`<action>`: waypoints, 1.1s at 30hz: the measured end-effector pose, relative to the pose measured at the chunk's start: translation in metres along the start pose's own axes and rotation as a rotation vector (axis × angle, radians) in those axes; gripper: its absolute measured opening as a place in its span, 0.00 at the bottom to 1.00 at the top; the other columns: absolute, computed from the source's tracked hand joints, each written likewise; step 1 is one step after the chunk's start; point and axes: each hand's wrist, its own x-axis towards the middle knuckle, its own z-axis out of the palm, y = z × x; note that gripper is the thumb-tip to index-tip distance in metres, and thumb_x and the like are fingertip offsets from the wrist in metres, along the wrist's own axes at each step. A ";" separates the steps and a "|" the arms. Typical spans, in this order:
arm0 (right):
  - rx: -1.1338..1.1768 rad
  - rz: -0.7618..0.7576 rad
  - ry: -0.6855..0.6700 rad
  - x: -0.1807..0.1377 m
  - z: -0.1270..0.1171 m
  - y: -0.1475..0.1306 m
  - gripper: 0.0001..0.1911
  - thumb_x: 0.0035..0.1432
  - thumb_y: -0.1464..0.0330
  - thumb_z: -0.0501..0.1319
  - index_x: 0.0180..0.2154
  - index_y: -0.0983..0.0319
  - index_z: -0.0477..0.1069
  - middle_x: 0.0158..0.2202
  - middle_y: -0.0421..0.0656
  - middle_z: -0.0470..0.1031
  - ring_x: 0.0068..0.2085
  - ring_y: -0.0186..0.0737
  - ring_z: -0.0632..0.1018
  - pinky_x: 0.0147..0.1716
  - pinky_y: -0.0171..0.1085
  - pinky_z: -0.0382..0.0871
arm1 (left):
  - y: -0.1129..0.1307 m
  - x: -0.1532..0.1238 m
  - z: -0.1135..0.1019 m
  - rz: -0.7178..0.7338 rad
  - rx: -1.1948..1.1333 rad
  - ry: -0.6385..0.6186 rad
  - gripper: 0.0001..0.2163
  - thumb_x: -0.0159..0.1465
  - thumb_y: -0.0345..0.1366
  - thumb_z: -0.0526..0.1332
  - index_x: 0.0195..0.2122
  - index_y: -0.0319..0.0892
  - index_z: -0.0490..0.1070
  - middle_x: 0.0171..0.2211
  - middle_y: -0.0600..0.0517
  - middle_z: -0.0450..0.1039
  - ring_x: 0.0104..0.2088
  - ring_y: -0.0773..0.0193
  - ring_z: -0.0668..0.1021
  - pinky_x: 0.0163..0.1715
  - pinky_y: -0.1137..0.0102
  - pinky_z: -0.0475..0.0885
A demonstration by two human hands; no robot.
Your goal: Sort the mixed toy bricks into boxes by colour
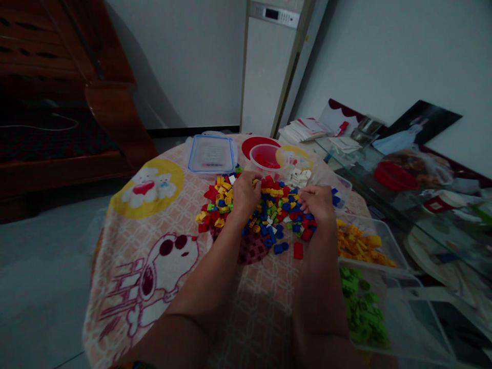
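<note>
Small, knobbed plastic blocks (pixel 274 207), mixed colours, heaped loosely mid-cloth. Left hand (pixel 246 196) bent over heap; right hand (pixel 318 201) curled at its right side; cannot tell whether either grips a block. Soft patterned cloth (pixel 265 292) beneath; wooden bench (pixel 111 115), pale wall (pixel 192 61) beyond.

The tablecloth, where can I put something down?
Bare tablecloth shows left of the toy brick pile, across the printed dog, and nearer, between the forearms. The pile itself and the right side, with its plastic tubs, are crowded.
</note>
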 end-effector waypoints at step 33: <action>0.255 0.021 0.468 0.019 -0.003 0.022 0.13 0.55 0.66 0.58 0.40 0.64 0.75 0.26 0.44 0.79 0.26 0.43 0.82 0.25 0.38 0.78 | -0.014 -0.005 0.018 0.039 0.148 -0.162 0.11 0.64 0.30 0.59 0.44 0.42 0.80 0.47 0.44 0.81 0.51 0.52 0.80 0.57 0.59 0.72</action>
